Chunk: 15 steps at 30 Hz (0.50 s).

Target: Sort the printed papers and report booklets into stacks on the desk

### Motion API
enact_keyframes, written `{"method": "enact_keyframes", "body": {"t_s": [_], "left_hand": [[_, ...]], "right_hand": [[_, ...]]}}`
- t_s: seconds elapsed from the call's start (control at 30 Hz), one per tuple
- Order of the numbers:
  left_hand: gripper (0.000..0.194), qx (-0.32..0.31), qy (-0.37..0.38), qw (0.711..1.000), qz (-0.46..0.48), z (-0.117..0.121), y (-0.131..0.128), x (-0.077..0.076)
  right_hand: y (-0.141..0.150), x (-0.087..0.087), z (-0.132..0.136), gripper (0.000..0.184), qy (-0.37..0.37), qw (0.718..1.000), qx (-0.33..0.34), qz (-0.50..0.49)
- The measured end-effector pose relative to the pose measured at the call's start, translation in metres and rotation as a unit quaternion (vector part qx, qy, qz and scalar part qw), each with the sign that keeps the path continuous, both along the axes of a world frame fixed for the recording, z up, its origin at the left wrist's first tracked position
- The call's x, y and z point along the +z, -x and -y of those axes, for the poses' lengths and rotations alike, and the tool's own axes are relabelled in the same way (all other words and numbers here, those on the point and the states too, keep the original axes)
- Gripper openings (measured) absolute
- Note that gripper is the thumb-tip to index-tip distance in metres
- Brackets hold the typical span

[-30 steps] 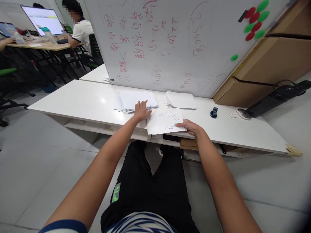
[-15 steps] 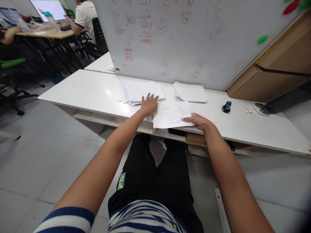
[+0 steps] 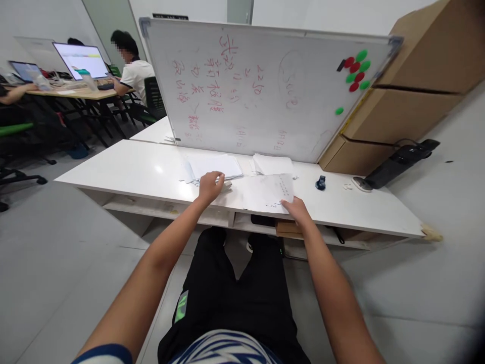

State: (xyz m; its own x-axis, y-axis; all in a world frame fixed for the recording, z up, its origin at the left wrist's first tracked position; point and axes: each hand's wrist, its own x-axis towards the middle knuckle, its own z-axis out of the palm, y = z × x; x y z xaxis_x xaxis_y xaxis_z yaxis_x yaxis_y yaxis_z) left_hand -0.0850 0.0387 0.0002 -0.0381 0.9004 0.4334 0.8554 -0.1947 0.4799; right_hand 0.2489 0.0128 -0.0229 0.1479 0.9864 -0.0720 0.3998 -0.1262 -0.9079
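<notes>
My right hand (image 3: 297,209) pinches the lower right corner of a white paper sheet (image 3: 265,193) with dotted rows and a few pen strokes. The sheet lies over the front of the white desk. My left hand (image 3: 210,187) is in front of the left paper stack (image 3: 214,165), fingers curled and partly hidden. A small greyish object (image 3: 227,187) shows beside its fingers, too unclear to name. Behind the sheet lies a second paper pile (image 3: 273,164) with lifted edges.
A whiteboard (image 3: 235,91) with red writing and round magnets stands behind the white desk (image 3: 113,164). Cardboard boxes (image 3: 413,119) are stacked at right. A dark blue item (image 3: 320,183) and a black device (image 3: 397,164) stand on the desk. A person (image 3: 136,76) sits at back left.
My left hand has gone from spread fingers at the stack's edge to a curled shape, slightly left. The right hand keeps the sheet. The camera view has tilted up, showing more whiteboard.
</notes>
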Motion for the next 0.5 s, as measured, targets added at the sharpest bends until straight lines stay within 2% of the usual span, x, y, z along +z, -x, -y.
{"method": "enact_keyframes", "body": {"t_s": [0.1, 0.2, 0.27, 0.37, 0.5], "left_hand": [[0.041, -0.018, 0.032, 0.998, -0.047, 0.011, 0.006, -0.021], [0.038, -0.011, 0.032, 0.998, -0.054, 0.013, 0.007, -0.044], [0.035, -0.012, 0.029, 0.998, -0.053, 0.012, 0.007, -0.050], [0.033, -0.040, 0.045, 0.997, -0.056, 0.008, 0.009, -0.048], [0.028, -0.076, 0.085, 0.988, -0.100, 0.001, 0.016, -0.034]], "right_hand": [[-0.013, -0.012, 0.039, 0.047, -0.099, 0.990, -0.086, -0.053], [-0.020, -0.024, 0.073, 0.048, -0.115, 0.981, -0.123, -0.099], [-0.023, -0.028, 0.088, 0.048, -0.098, 0.983, -0.132, -0.083], [-0.024, -0.030, 0.096, 0.047, -0.064, 0.987, -0.140, -0.044], [-0.023, -0.029, 0.089, 0.049, -0.070, 0.985, -0.140, -0.071]]}}
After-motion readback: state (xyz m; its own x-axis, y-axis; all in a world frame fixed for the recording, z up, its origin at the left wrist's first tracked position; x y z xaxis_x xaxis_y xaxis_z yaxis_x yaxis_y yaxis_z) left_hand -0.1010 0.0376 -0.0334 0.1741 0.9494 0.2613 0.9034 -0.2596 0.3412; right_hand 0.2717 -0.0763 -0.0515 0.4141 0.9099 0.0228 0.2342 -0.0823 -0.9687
